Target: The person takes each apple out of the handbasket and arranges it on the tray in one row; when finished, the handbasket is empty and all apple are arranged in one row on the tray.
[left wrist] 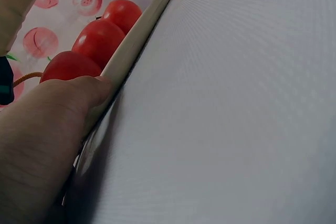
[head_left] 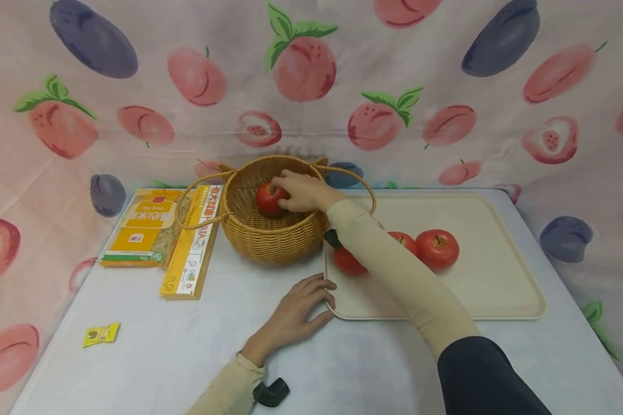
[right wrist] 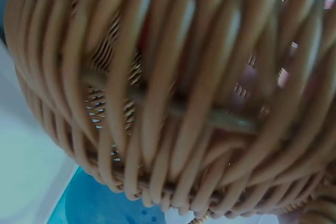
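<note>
My right hand [head_left: 303, 191] reaches into the woven wicker basket [head_left: 272, 245] and grips a red apple [head_left: 270, 199] inside it. In the right wrist view the basket's wall [right wrist: 178, 103] fills the picture and hides that hand. My left hand [head_left: 301, 311] rests at the near left corner of the beige tray [head_left: 490, 265], its fingertips touching the edge. The left wrist view shows the left thumb [left wrist: 92, 90] against the tray rim [left wrist: 139, 35]. Three red apples stand on the tray: the right one [head_left: 437, 249], the middle one [head_left: 402, 241] and the left one [head_left: 349, 262], partly behind my right forearm.
Left of the basket lie a yellow pasta box [head_left: 189, 253] and a bag of dry noodles [head_left: 140, 230]; a basket handle [head_left: 183, 202] hangs over them. A small yellow packet [head_left: 101, 334] lies at the table's left. Fruit-printed cloth [head_left: 311, 127] hangs behind the table.
</note>
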`<state>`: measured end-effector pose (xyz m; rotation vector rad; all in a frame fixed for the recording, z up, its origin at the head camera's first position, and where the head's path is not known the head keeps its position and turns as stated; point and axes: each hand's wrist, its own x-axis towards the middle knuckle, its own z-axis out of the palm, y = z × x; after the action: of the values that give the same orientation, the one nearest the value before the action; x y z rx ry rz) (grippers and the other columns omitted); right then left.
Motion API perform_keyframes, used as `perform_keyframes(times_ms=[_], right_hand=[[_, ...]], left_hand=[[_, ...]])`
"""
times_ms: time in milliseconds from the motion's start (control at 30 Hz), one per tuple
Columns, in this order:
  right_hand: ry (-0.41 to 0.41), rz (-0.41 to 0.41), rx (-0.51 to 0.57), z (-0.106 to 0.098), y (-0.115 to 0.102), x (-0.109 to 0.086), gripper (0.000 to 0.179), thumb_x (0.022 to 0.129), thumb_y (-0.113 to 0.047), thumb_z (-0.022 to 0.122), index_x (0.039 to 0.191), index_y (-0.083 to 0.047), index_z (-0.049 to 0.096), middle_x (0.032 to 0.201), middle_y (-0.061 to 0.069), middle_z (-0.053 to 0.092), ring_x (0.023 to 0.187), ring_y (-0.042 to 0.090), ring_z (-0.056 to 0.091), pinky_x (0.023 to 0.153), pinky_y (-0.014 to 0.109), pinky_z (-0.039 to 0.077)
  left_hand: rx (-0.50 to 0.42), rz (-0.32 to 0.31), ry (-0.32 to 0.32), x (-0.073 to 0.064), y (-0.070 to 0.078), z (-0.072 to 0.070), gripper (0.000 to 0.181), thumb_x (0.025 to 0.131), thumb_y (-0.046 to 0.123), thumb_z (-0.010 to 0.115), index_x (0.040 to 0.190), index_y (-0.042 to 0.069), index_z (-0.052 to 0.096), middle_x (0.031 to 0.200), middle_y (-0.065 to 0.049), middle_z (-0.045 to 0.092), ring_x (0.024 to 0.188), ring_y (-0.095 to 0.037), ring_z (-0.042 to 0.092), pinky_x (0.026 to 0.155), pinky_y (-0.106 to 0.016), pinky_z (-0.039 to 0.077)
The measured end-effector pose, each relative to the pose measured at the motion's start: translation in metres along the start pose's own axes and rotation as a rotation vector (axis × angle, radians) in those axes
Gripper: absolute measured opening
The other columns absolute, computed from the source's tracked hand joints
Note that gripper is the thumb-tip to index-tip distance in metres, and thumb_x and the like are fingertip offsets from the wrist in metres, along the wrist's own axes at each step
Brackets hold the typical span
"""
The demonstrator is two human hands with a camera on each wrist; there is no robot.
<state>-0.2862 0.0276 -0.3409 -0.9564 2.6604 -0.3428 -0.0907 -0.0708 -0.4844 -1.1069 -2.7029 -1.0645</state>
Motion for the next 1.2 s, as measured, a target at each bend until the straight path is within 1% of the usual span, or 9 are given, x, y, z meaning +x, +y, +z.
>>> perform_keyframes(times_ms=[100, 233, 333, 667, 733, 900, 967, 1100, 1200], right_hand=[[-0.029, 0.013, -0.002, 0.0, -0.001, 0.002, 0.038, 0.094, -0.028, 0.054, 0.131, -0.022, 0.049, 0.126, 0.006, 0.043, 0.1, 0.025, 0.056, 0.089, 0.046, 0.05], [-0.079, 0.047, 0.008, 0.0, -0.002, 0.004, 0.048, 0.095, -0.028, 0.054, 0.14, -0.024, 0.038, 0.146, 0.013, 0.03, 0.115, 0.035, 0.053, 0.096, 0.05, 0.047], [-0.103, 0.075, 0.01, 0.001, -0.002, 0.004, 0.056, 0.095, -0.03, 0.053, 0.145, -0.029, 0.03, 0.153, 0.012, 0.02, 0.124, 0.036, 0.048, 0.099, 0.05, 0.045], [-0.153, 0.072, 0.045, 0.003, 0.003, 0.008, 0.064, 0.096, -0.029, 0.052, 0.15, -0.034, 0.018, 0.158, 0.011, 0.006, 0.12, 0.035, 0.05, 0.09, 0.046, 0.049], [-0.165, 0.069, 0.05, 0.004, 0.003, 0.01, 0.065, 0.096, -0.029, 0.052, 0.15, -0.033, 0.017, 0.159, 0.011, 0.003, 0.128, 0.037, 0.044, 0.097, 0.048, 0.046], [-0.203, 0.051, 0.04, 0.004, 0.003, 0.014, 0.065, 0.095, -0.03, 0.053, 0.15, -0.032, 0.018, 0.159, 0.012, 0.006, 0.144, 0.038, 0.019, 0.115, 0.055, 0.026], [-0.213, 0.045, 0.025, 0.004, 0.002, 0.014, 0.064, 0.095, -0.03, 0.053, 0.15, -0.031, 0.02, 0.156, 0.013, 0.011, 0.142, 0.038, 0.022, 0.115, 0.053, 0.027], [-0.206, 0.076, 0.007, 0.005, 0.0, 0.014, 0.062, 0.095, -0.029, 0.053, 0.149, -0.035, 0.023, 0.151, 0.016, 0.014, 0.137, 0.038, 0.031, 0.109, 0.049, 0.037], [-0.196, 0.092, 0.004, 0.005, 0.0, 0.015, 0.06, 0.095, -0.028, 0.053, 0.147, -0.035, 0.026, 0.152, 0.015, 0.009, 0.137, 0.039, 0.03, 0.107, 0.048, 0.039]], left_hand=[[-0.004, -0.006, -0.003, 0.0, 0.0, 0.0, 0.007, 0.09, 0.03, 0.062, 0.095, 0.027, 0.059, 0.129, 0.01, 0.054, 0.139, -0.019, 0.034, 0.115, -0.04, 0.03], [-0.01, -0.007, -0.007, 0.0, -0.001, 0.0, 0.007, 0.091, 0.03, 0.062, 0.096, 0.027, 0.059, 0.13, 0.01, 0.054, 0.14, -0.019, 0.034, 0.116, -0.04, 0.029], [-0.004, 0.003, -0.004, 0.0, -0.001, 0.001, 0.007, 0.09, 0.03, 0.062, 0.096, 0.027, 0.059, 0.13, 0.009, 0.054, 0.139, -0.02, 0.034, 0.115, -0.041, 0.03], [-0.009, -0.001, -0.018, 0.0, 0.0, 0.003, 0.006, 0.091, 0.031, 0.06, 0.096, 0.028, 0.058, 0.131, 0.01, 0.054, 0.14, -0.018, 0.033, 0.116, -0.04, 0.03], [-0.008, -0.001, -0.016, 0.0, 0.001, 0.002, 0.006, 0.091, 0.031, 0.06, 0.096, 0.027, 0.058, 0.13, 0.009, 0.054, 0.14, -0.018, 0.033, 0.116, -0.04, 0.03], [-0.005, 0.002, -0.002, -0.001, 0.001, 0.001, 0.006, 0.091, 0.03, 0.061, 0.095, 0.026, 0.059, 0.129, 0.008, 0.055, 0.139, -0.019, 0.035, 0.116, -0.04, 0.03], [-0.004, -0.002, -0.004, -0.001, 0.001, 0.0, 0.006, 0.091, 0.03, 0.061, 0.095, 0.026, 0.059, 0.13, 0.008, 0.055, 0.139, -0.019, 0.035, 0.116, -0.04, 0.03], [-0.003, -0.019, -0.018, -0.001, 0.001, 0.0, 0.006, 0.092, 0.031, 0.06, 0.096, 0.027, 0.059, 0.131, 0.01, 0.054, 0.14, -0.017, 0.033, 0.116, -0.039, 0.029], [0.0, -0.021, -0.021, -0.001, 0.0, -0.001, 0.006, 0.092, 0.032, 0.06, 0.097, 0.027, 0.059, 0.131, 0.01, 0.053, 0.14, -0.017, 0.032, 0.117, -0.039, 0.029]])
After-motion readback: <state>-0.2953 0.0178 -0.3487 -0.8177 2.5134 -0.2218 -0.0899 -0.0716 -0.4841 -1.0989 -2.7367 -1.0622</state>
